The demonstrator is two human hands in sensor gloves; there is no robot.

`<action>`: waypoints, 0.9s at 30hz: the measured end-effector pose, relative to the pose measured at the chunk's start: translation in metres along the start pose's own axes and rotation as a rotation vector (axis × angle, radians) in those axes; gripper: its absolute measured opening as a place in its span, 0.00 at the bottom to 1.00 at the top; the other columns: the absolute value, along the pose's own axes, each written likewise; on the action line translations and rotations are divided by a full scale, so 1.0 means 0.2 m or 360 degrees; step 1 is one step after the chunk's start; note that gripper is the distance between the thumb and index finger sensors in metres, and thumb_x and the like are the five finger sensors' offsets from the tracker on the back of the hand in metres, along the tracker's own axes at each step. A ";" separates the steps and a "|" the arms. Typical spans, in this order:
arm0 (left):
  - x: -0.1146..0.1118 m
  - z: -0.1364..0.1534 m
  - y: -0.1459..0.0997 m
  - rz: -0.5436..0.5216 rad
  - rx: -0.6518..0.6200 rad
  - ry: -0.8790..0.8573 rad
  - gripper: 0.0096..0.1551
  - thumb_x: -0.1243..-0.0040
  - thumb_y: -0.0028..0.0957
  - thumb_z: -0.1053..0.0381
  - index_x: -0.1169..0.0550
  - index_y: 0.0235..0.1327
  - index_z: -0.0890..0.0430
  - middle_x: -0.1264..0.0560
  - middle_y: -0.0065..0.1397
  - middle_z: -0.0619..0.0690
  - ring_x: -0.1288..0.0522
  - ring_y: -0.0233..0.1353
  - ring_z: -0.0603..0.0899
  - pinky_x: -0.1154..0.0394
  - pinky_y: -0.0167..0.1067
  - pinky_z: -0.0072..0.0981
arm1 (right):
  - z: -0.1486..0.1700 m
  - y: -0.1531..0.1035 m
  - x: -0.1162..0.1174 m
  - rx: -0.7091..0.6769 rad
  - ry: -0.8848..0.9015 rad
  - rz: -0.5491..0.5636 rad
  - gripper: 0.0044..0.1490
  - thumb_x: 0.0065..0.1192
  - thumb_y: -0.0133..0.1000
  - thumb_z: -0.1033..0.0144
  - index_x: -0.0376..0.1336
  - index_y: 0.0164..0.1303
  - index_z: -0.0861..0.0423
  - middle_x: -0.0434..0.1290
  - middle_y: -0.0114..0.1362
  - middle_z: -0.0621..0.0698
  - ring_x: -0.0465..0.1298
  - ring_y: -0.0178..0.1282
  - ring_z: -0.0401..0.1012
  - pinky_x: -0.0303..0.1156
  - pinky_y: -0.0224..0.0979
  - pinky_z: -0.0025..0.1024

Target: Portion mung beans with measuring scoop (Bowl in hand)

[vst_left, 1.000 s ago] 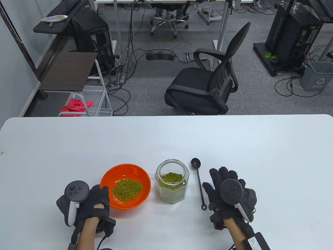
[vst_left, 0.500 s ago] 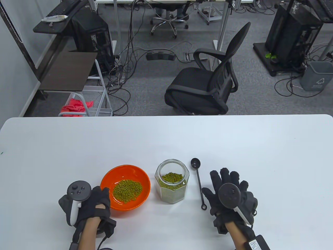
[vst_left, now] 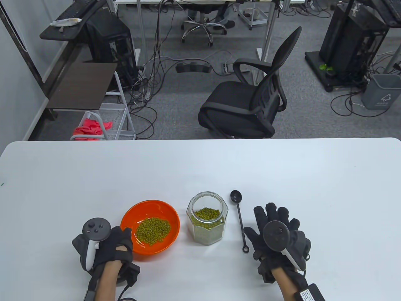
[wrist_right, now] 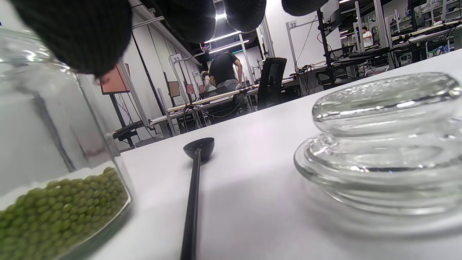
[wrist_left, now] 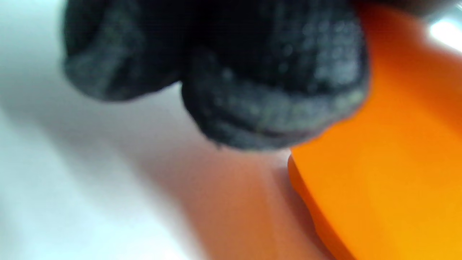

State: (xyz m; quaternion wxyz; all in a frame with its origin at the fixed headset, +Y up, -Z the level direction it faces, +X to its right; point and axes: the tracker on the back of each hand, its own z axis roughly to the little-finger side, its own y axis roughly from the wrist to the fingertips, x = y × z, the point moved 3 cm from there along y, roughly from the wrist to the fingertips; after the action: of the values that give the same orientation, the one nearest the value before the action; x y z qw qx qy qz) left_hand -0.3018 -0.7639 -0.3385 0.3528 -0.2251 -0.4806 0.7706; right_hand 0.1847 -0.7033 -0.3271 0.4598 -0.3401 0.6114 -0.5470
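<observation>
An orange bowl (vst_left: 163,208) with a heap of mung beans (vst_left: 153,229) is at the front left of the white table. My left hand (vst_left: 120,240) grips its left rim, thumb over the edge. The left wrist view shows gloved fingers (wrist_left: 274,72) against the bowl's outer wall (wrist_left: 389,162). An open glass jar (vst_left: 207,222) of mung beans stands to the right of the bowl. A black measuring scoop (vst_left: 240,221) lies on the table beside the jar. My right hand (vst_left: 275,225) is spread open and empty just right of the scoop's handle.
In the right wrist view a glass lid (wrist_right: 382,144) lies on the table under my right hand, with the scoop (wrist_right: 195,180) and the jar (wrist_right: 54,180) to its left. A black office chair (vst_left: 250,100) stands beyond the table's far edge (vst_left: 200,139).
My left hand and the bowl have shifted slightly toward me. My right hand has barely moved and stays open beside the scoop.
</observation>
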 end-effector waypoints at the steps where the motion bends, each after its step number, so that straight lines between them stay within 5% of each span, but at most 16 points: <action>1: -0.01 0.00 0.00 0.0011 0.0001 -0.0015 0.32 0.45 0.55 0.41 0.24 0.60 0.63 0.15 0.33 0.41 0.13 0.20 0.39 0.14 0.20 0.25 | 0.00 0.00 0.00 0.0003 -0.0002 -0.0004 0.47 0.71 0.46 0.46 0.61 0.75 0.50 0.55 0.84 0.60 0.51 0.84 0.67 0.42 0.72 0.80; 18: -0.02 0.02 0.01 -0.0019 0.0065 0.0058 0.35 0.38 0.54 0.39 0.23 0.60 0.65 0.13 0.34 0.39 0.10 0.19 0.41 0.12 0.18 0.26 | 0.00 -0.01 -0.01 0.0009 -0.0001 -0.0017 0.47 0.71 0.46 0.46 0.61 0.75 0.50 0.54 0.84 0.59 0.51 0.84 0.68 0.43 0.72 0.80; 27: 0.05 -0.07 -0.07 -0.0253 -0.0008 0.0423 0.44 0.46 0.54 0.29 0.34 0.73 0.58 0.18 0.54 0.44 0.10 0.39 0.47 0.13 0.37 0.32 | 0.01 -0.01 -0.01 0.0029 0.0013 -0.0034 0.47 0.71 0.47 0.46 0.61 0.75 0.50 0.53 0.84 0.60 0.51 0.84 0.68 0.43 0.72 0.80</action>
State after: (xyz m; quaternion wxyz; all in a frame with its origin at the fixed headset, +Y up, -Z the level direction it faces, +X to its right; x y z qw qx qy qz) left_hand -0.2935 -0.7442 -0.3332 0.4727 -0.2872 -0.4480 0.7024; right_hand 0.1873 -0.7019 -0.3252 0.4544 -0.3401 0.6047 -0.5588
